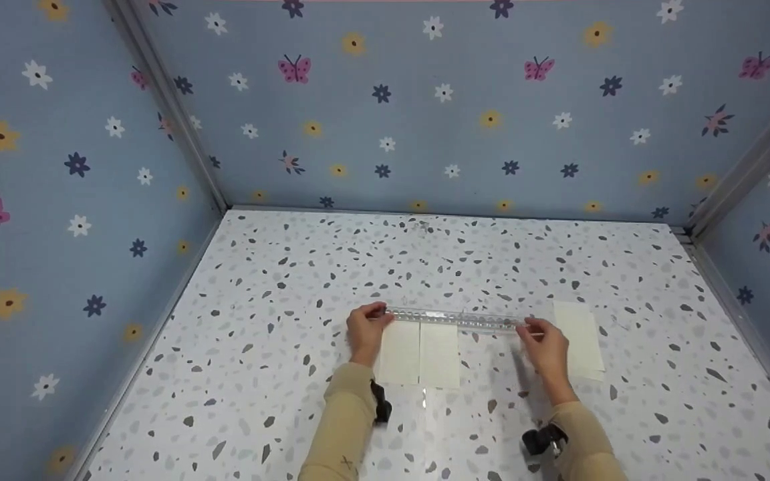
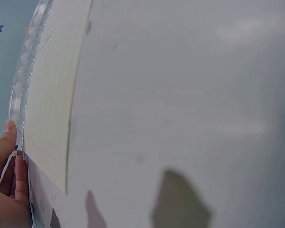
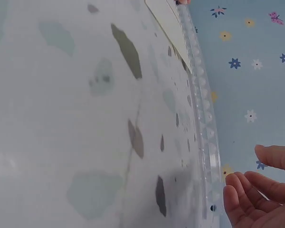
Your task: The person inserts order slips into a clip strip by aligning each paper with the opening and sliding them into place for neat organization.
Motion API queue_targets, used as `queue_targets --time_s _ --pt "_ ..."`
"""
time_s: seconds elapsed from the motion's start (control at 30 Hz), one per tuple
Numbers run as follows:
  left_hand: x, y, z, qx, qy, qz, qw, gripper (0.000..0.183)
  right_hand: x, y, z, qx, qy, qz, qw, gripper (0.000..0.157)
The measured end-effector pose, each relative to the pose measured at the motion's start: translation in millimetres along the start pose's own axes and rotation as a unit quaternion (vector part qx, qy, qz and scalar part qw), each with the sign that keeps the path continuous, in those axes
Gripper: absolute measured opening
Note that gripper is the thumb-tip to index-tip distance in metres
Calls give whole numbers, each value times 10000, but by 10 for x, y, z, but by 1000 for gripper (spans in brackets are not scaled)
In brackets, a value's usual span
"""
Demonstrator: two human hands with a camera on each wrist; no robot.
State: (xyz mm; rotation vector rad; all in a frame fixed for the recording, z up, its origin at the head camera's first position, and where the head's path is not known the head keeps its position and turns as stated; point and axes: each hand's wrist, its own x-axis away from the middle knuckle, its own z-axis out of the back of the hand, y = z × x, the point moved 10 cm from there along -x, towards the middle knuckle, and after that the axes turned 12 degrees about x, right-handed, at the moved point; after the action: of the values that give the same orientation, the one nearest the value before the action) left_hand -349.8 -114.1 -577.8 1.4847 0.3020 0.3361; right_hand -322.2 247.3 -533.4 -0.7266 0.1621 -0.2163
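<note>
A long clear plastic strip (image 1: 452,319), with a row of round shapes along it, lies crosswise over the top of two pale cream paper pieces (image 1: 440,357). My left hand (image 1: 365,330) pinches its left end; in the left wrist view the thumb is on one face and fingers (image 2: 21,173) are on the other. At the strip's right end is my right hand (image 1: 547,349). In the right wrist view, that hand's thumb and fingers (image 3: 249,192) stand apart, with fingertips close beside the strip's edge and nothing between them.
More cream paper (image 1: 579,341) lies stacked just right of my right hand. The speckled white tabletop (image 1: 278,280) meets blue flowered panels (image 1: 418,107) at the back and both sides.
</note>
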Motion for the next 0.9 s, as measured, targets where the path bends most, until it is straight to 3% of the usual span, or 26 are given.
queue_targets --time_s 0.1,0.33,0.5,0.9 --pt "-4 -2 -3 27 -16 -12 10000 25 -72 89 104 45 34 -85 9999 31" --pt "-7 37 12 86 11 -473 9988 21 -213 269 325 117 306 -169 9993 33" --pt "-17 0 -3 -64 -4 -183 9998 23 -299 378 435 229 359 -253 9988 33" --pt "-12 -2 7 -123 -17 -35 9999 23 -454 709 536 555 67 -977 9936 44"
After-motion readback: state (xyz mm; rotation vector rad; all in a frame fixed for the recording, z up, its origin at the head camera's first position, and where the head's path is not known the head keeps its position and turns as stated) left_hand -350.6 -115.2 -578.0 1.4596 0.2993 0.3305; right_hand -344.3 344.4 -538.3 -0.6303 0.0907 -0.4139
